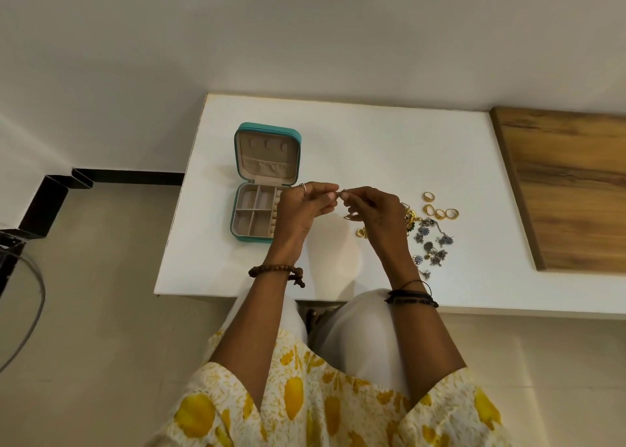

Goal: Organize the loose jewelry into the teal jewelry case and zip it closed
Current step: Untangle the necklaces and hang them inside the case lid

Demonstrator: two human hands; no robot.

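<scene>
Teal jewelry case (266, 182) lies open on white counter (355, 135), lid back, near left edge. L hand (303, 206) & R hand (371, 209) raised just right of it, both grips pinching one small jewelry piece (339, 193) between fingertips. Loose jewelry (430, 233) heaped right of the hands; gold rings (438, 209) beside it. Bare counter behind, wooden board (569, 182) at right edge.

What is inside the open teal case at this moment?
The teal case shows only bare beige compartments and a ring-roll strip. The left hand covers its right edge, so that part stays unseen.
</scene>
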